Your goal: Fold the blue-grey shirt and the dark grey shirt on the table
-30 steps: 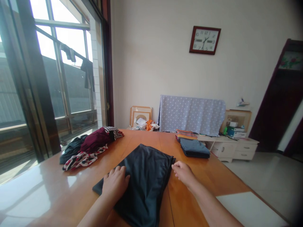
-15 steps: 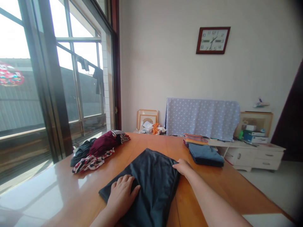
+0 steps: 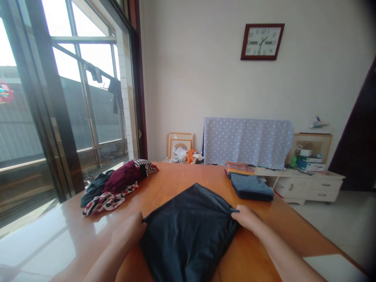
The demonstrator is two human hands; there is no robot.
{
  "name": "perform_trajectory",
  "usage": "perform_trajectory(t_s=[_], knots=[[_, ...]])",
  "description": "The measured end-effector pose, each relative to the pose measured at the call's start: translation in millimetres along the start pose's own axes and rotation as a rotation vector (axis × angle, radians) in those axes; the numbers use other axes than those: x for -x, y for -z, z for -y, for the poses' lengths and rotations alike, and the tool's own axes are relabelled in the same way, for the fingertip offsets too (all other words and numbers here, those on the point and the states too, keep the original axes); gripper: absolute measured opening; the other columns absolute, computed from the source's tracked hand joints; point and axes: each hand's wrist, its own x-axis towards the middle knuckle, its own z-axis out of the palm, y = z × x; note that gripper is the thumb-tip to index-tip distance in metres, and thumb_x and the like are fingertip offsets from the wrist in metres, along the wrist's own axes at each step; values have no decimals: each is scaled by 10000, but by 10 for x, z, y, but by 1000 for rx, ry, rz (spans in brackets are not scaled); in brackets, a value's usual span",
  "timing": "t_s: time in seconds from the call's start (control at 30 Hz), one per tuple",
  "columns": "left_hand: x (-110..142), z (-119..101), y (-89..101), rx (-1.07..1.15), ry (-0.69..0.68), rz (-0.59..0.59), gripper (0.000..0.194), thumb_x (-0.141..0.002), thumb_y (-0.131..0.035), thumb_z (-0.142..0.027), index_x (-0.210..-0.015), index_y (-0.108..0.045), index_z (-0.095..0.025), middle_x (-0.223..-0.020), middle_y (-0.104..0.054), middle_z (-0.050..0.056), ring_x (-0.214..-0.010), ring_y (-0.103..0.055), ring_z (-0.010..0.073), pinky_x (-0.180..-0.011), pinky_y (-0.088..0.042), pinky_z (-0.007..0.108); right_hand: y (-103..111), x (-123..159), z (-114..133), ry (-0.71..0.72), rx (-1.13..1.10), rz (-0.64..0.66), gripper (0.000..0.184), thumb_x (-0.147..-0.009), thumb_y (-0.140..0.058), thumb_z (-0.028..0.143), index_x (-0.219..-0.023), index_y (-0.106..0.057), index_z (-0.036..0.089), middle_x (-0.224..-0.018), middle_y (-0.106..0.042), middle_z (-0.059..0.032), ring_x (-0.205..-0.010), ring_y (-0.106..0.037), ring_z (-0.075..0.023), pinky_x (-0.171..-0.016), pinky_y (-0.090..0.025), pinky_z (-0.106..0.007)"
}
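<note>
A dark blue-black garment with a smooth, slightly shiny surface lies partly spread on the wooden table in front of me; its near end runs out of view, and I cannot tell its exact kind. At its left edge, my left hand is closed with the cloth pinched between the fingers. On the opposite side my right hand grips the right corner between thumb and fingers. The cloth is stretched between both hands, with soft creases running down it and one corner pointing away from me.
A loose heap of clothes lies at the table's left. Folded dark blue cloth and a striped folded stack sit at the far right of the table. Behind stands a white cabinet; a window is at left.
My left hand has gone from lying flat on the garment to gripping its left edge. My right hand has shifted right with its corner, and the cloth is spread wider.
</note>
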Motion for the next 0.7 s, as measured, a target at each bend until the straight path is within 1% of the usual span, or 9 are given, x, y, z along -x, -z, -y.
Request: perform_trajectory(t_s=[0.1,0.2,0.27,0.3,0.4,0.47,0.53,0.6,0.7], knots=[[-173,-159,8,10,-49,-36,125,-763,-497,-238,-825,-605,-224,-958,-717,103,-936,-669,300,-691,-447,340,54,130,-78,12,-23,21,158,-723,-643,340,-665,-576,209,-624,-614,-5,-651,-569,-172,-589,-298,-250],[-480,-326,14,31,-68,-131,145,-790,-485,-220,-863,-610,-212,-985,-718,126,-942,-674,304,-717,-456,344,95,349,-147,26,-24,44,179,-741,-635,337,-652,-554,205,-601,-583,9,-626,-541,-156,-579,-282,-245],[-711,-430,0,87,-91,-200,213,-840,-458,-226,-979,-618,-203,-1043,-718,143,-994,-672,298,-772,-464,345,110,560,-192,50,-24,66,207,-752,-641,359,-651,-548,203,-597,-570,16,-615,-528,-148,-575,-277,-242],[-811,-480,-14,127,-107,-217,273,-858,-448,-220,-1078,-607,-193,-1094,-713,151,-1040,-665,289,-807,-465,340,114,676,-215,67,-28,74,223,-757,-647,377,-657,-547,204,-601,-569,18,-613,-524,-145,-575,-279,-241],[-967,-616,-71,226,-180,-205,486,-872,-462,-195,-1356,-475,-159,-1235,-676,160,-1156,-630,259,-896,-455,317,132,993,-289,97,-38,77,315,-758,-671,473,-660,-535,206,-609,-568,20,-614,-517,-144,-578,-293,-239],[-929,-671,-110,264,-220,-190,494,-875,-483,-221,-1366,-488,-163,-1246,-677,145,-1166,-627,255,-918,-454,310,162,1129,-343,82,-69,57,384,-775,-646,557,-662,-529,208,-604,-563,17,-613,-515,-145,-575,-306,-239],[-802,-685,-143,305,-237,-191,405,-881,-494,-271,-1265,-585,-178,-1202,-701,122,-1136,-641,257,-908,-465,304,201,1194,-394,49,-136,18,428,-817,-568,617,-679,-535,213,-601,-561,12,-609,-516,-150,-568,-323,-242],[-624,-656,-174,346,-240,-205,353,-876,-507,-322,-1172,-645,-188,-1156,-722,101,-1101,-654,260,-880,-481,298,230,1215,-432,15,-223,-36,443,-856,-487,629,-700,-548,219,-607,-571,3,-613,-527,-160,-562,-345,-251],[-325,-551,-234,403,-250,-221,360,-853,-532,-382,-1131,-673,-201,-1112,-738,74,-1058,-666,262,-854,-494,297,235,1239,-454,-15,-327,-99,412,-867,-460,589,-729,-586,222,-655,-621,-22,-653,-568,-182,-581,-388,-265]])
